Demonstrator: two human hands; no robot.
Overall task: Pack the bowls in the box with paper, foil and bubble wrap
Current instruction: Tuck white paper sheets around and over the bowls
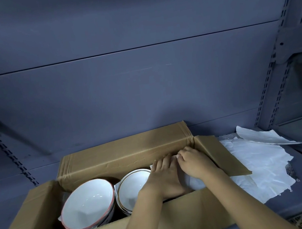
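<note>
Paper bundle (pixel 194 181) under both hands' fingers (pixel 185 152), box (pixel 124 154).

shop or stockroom: grey slotted-upright metal shelving (pixel 267 91), bare back panels (pixel 125 91)

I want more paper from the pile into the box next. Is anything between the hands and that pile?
The box's raised right flap stands between both hands, left and right, inside the box, and the paper pile on the shelf beyond it. Nothing lies on top of the pile.
</note>
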